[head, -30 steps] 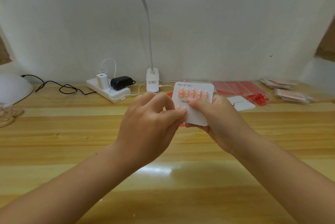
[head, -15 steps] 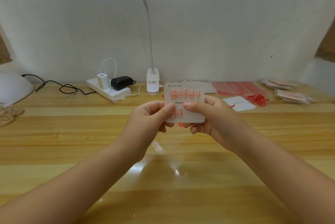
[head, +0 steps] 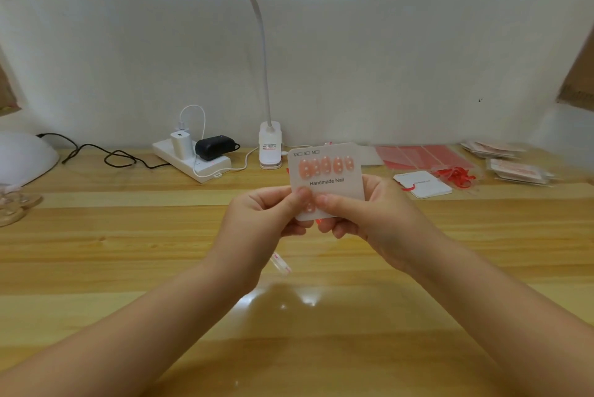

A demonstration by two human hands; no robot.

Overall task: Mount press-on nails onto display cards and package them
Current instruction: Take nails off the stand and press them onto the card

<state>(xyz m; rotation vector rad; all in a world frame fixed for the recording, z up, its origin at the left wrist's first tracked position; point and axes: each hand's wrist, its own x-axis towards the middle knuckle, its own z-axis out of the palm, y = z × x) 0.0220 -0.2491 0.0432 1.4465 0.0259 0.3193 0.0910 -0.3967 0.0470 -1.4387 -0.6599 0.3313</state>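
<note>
A white display card (head: 334, 184) printed "Handmade Nail" is held upright above the wooden table, with a row of several pink press-on nails (head: 326, 167) along its top. My left hand (head: 266, 220) pinches the card's lower left edge, thumb on the front. My right hand (head: 360, 220) grips the lower right, its thumb pressing the front beside a pink nail (head: 310, 207) in the lower row. A small clear strip with red print (head: 281, 263) lies on the table below my left hand.
A clip-on desk lamp (head: 270, 146) and a white power strip (head: 193, 160) with chargers stand at the back. Red sheets (head: 418, 155), a blank white card (head: 424, 184), red ribbon scraps (head: 456, 175) and packaged nail sets (head: 514, 168) lie at the right. A white dome device (head: 22, 159) sits far left.
The card has shifted left and turned square to me. My left hand moved from covering its lower front to pinching its left edge. The small strip now lies on the table.
</note>
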